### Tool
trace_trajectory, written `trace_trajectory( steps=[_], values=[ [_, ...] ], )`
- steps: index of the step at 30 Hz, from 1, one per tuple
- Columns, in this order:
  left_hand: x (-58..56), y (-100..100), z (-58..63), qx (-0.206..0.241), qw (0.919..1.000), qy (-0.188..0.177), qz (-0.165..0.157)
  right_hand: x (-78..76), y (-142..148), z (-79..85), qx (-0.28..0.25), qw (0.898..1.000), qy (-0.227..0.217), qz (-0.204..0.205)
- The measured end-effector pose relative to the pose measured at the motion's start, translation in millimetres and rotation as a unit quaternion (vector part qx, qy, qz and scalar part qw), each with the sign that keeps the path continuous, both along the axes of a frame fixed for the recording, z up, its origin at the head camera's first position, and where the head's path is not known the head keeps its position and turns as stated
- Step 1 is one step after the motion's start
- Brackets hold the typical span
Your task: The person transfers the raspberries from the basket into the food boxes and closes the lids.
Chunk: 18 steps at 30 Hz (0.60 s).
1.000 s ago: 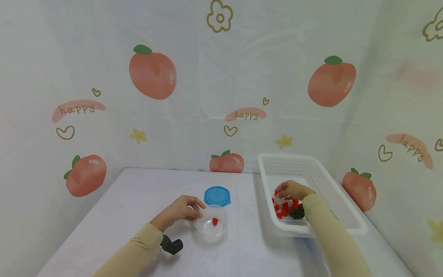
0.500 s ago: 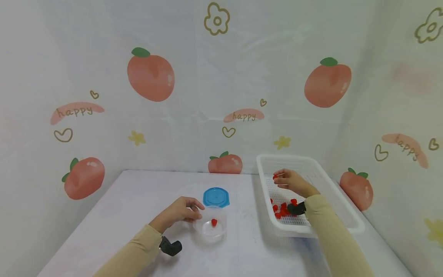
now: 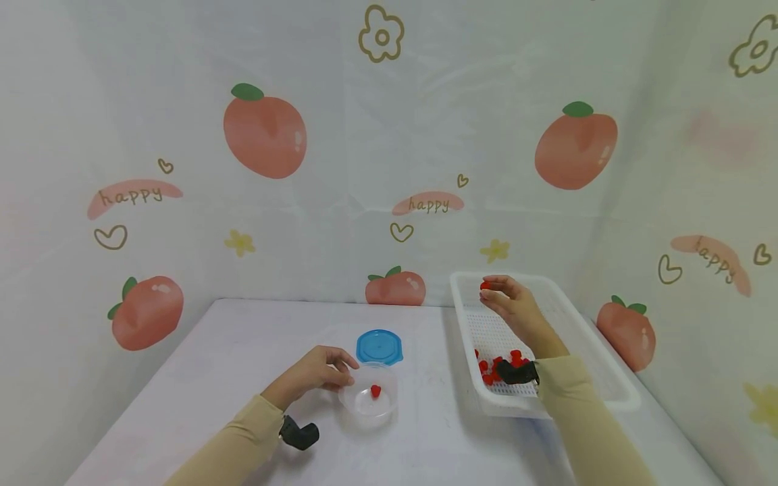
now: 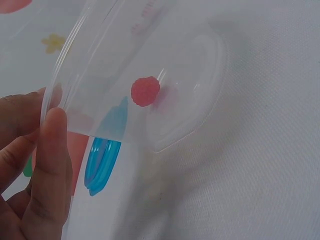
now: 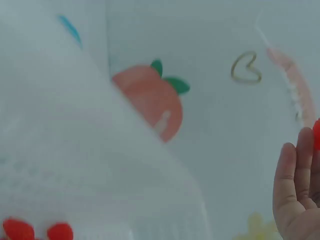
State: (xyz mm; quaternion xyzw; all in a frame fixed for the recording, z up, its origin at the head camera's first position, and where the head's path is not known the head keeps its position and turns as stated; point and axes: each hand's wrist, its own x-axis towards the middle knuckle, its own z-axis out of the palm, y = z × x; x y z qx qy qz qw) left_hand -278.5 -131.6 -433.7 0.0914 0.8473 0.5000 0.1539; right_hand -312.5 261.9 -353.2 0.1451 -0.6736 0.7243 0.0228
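Note:
My left hand pinches the rim of a clear plastic bowl between thumb and fingers. A single red raspberry with a bumpy surface lies inside it. Over the far part of the white basket, my right hand is raised, pinching another red raspberry at its fingertips. In the right wrist view that raspberry shows only partly at the right edge. Several more raspberries lie in the basket's near left part, partly hidden by the black wrist camera.
A blue lid lies on the white table just behind the bowl. The basket's tall perforated walls stand at the right. A printed white curtain hangs behind the table.
My right hand has risen from among the raspberries toward the basket's far side, carrying one raspberry. The left hand and bowl stay in place.

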Motion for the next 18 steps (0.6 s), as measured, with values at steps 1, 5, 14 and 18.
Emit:
trace_trajectory(
  steps=[1, 5, 14, 18],
  values=[
    [0.0, 0.0, 0.0, 0.000, 1.0000, 0.000, 0.000, 4.3, -4.1, 3.2, -0.014, 1.000, 0.008, 0.006],
    [0.1, 0.3, 0.1, 0.002, 1.0000, -0.001, 0.002, 19.7, -21.5, 13.0, -0.059, 0.997, 0.035, 0.021],
    [-0.4, -0.4, 0.0, 0.008, 1.0000, 0.000, -0.002, 48.5, -60.0, 16.0, -0.069, 0.994, 0.067, 0.051],
    [-0.6, -1.1, -0.1, 0.011, 0.9999, -0.002, -0.004, 61.1, -76.3, 7.3, -0.042, 0.995, 0.066, 0.056]
  ],
)
